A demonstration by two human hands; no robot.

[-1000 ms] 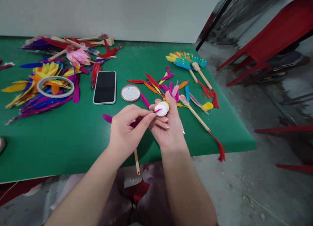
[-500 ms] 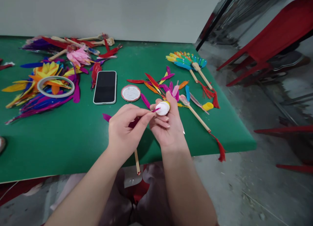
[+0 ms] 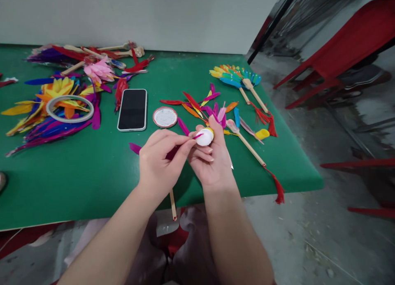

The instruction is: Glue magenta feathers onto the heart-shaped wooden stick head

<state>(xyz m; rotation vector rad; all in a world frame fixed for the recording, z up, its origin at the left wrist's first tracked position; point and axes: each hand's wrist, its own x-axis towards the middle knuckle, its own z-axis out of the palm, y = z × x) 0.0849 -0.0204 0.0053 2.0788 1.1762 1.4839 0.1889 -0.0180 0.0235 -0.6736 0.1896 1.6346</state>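
My left hand [image 3: 160, 161] pinches a magenta feather [image 3: 135, 148] by its quill, with the tip pressed into a small white pot of glue [image 3: 204, 137]. My right hand [image 3: 211, 157] is wrapped round that pot and holds it just above the green table [image 3: 92, 170]. A wooden stick [image 3: 173, 203] lies below my left hand and pokes past the table's front edge. Loose coloured feathers [image 3: 197, 103] lie right behind the pot.
A black phone [image 3: 132, 109] and a round lid [image 3: 165, 117] lie mid-table. A tape ring [image 3: 69, 109] rests on a feather pile at the left. A finished feather fan [image 3: 236, 77] and a stick with a red tassel [image 3: 253, 151] lie right. Red chairs [image 3: 339, 50] stand beyond.
My hands have hardly moved; the left hand has shifted slightly up and right, keeping the quill tip in the white pot.
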